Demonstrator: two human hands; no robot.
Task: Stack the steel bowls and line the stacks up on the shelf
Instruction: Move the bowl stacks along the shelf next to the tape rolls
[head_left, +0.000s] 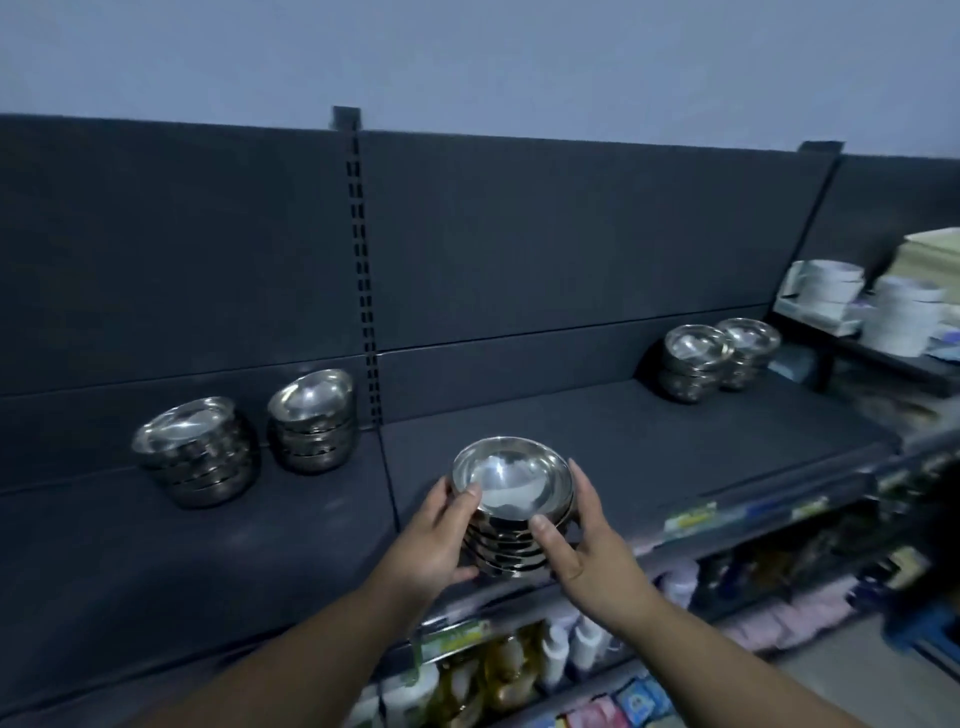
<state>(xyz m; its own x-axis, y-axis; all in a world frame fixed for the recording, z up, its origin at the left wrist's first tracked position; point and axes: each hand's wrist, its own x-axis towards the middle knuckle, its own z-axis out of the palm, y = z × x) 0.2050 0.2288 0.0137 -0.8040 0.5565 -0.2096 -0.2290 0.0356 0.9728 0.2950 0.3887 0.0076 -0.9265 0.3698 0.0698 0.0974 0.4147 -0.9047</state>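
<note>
A stack of steel bowls (511, 512) sits between both hands near the front edge of the dark shelf (649, 441), just below the centre of the view. The left hand (431, 540) wraps the stack from its 9 o'clock side, thumb hooked over the rim of the top bowl and fingers curled under the lower bowls. The right hand (582, 540) presses in from 3 o'clock, thumb laid against the front of the stack and fingers spread up along its far side. Whether the stack's base touches the shelf cannot be told. Out toward 10 o'clock from the hands, two more stacks (197, 452) (311, 421) stand side by side near the back panel. Toward 2 o'clock, another pair of stacks (693, 361) (748, 351) stands touching, well apart from the hands. Farther right, white dishes (904, 322) rest on a neighbouring shelf.
</note>
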